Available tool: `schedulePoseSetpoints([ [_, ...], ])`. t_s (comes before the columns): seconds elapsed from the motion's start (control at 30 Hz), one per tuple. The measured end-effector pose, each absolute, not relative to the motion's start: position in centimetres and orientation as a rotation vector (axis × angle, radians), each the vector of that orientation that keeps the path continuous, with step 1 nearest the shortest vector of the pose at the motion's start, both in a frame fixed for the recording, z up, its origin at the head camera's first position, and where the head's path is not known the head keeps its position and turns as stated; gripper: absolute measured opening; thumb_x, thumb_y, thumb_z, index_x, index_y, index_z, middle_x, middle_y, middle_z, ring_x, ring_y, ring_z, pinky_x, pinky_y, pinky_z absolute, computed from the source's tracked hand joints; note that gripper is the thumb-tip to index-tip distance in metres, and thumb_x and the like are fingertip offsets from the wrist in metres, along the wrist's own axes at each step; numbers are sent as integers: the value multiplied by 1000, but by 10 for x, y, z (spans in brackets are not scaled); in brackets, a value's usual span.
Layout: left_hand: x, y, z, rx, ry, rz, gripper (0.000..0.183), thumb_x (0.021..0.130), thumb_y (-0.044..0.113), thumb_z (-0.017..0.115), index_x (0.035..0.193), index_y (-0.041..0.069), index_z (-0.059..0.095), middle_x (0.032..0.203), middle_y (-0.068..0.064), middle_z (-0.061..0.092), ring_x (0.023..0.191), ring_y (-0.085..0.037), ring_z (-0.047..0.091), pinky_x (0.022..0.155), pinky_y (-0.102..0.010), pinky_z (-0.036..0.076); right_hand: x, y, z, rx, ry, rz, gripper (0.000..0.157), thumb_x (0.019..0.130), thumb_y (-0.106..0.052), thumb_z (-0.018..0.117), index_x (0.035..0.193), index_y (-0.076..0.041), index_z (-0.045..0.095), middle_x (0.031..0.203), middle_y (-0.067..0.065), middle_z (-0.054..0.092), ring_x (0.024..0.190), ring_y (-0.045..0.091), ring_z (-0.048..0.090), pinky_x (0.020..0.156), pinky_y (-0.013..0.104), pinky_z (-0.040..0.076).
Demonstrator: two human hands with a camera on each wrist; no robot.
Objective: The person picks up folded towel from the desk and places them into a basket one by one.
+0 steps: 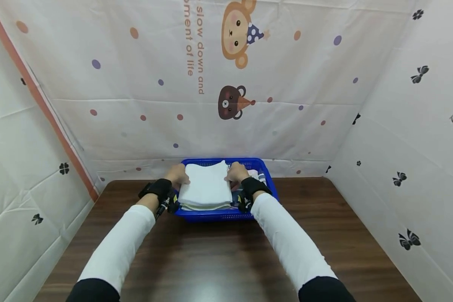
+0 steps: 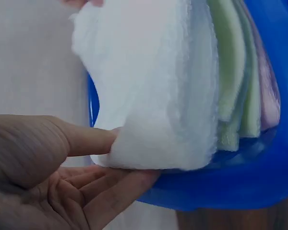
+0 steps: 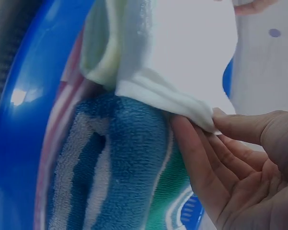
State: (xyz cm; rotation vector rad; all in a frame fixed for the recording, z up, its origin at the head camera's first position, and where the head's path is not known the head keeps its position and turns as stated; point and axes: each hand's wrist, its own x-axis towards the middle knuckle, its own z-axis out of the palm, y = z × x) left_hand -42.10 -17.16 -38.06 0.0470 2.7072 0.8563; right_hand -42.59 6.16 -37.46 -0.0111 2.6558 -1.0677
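Observation:
A folded white towel lies on top of a stack in the left part of a blue plastic basket. My left hand pinches its left edge, thumb above and fingers beneath, as the left wrist view shows. At the opposite edge, my right hand pinches the cloth between thumb and fingers. Under the white towel, pale green towels and a pink one show their folded edges. Beside the stack, close to the right hand, stands a blue and white striped towel with a green-striped part next to it.
The basket stands at the back of a brown wooden table, against a printed cloth backdrop. Similar white cloth walls rise on the left and right. Both wrists wear black straps with cameras.

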Motion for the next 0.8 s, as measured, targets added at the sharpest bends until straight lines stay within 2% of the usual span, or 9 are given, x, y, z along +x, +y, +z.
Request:
schedulePoseSetpoints([
  [0.13,-422,-162,-387,88,2798,648,41,91,3,71,125,-15,58,111,-32,68,72,-30,73,54,-32,61,-426,61,-380,1,2706,-976,17,96,-5,69,109,5,70,99,23,73,67,27,73,56,33,62],
  [0.27,-419,-154,-390,86,2834,417,35,92,10,72,121,-8,66,107,-24,72,80,-28,70,69,-36,62,-425,63,-385,32,2749,-955,20,95,-6,70,111,5,68,107,24,72,68,27,75,54,30,60],
  [0.37,-415,-148,-393,125,2851,236,33,93,17,74,118,-3,70,112,-20,72,90,-29,66,85,-44,59,-422,66,-391,58,2755,-953,14,94,-6,71,103,5,69,95,20,72,62,24,72,53,30,60],
  [0.43,-414,-145,-397,156,2875,157,31,92,20,74,116,-1,72,110,-17,73,90,-28,63,87,-47,57,-419,69,-395,67,2756,-950,9,95,-7,70,94,2,68,81,14,68,58,20,67,54,31,60],
  [0.57,-414,-150,-403,131,2925,266,14,90,13,72,96,0,71,76,-9,70,62,-20,64,65,-34,56,-415,75,-397,24,2731,-989,11,96,-8,69,87,-1,67,69,6,59,57,16,61,58,32,62],
  [0.6,-415,-154,-403,125,2938,323,10,90,11,70,88,1,69,67,-6,66,54,-17,61,57,-30,52,-415,76,-396,3,2713,-1005,11,96,-9,68,89,0,69,69,7,61,57,16,62,60,33,62],
  [0.67,-414,-167,-406,139,2983,434,16,89,7,66,74,4,61,54,-1,54,44,-12,52,46,-24,41,-413,82,-394,-50,2659,-1036,15,98,-10,66,96,4,72,72,12,68,58,18,65,62,34,63],
  [0.73,-410,-185,-409,148,3017,516,19,91,8,65,73,4,58,58,-1,53,50,-14,50,47,-25,39,-410,90,-392,-91,2603,-1058,22,100,-13,64,106,6,73,79,17,74,60,20,70,63,35,63],
  [0.8,-405,-207,-417,171,3050,519,18,95,12,63,84,-2,62,71,-10,61,63,-22,58,53,-32,47,-407,102,-388,-116,2559,-1050,27,101,-15,62,111,8,72,86,21,76,64,22,73,66,36,64],
])
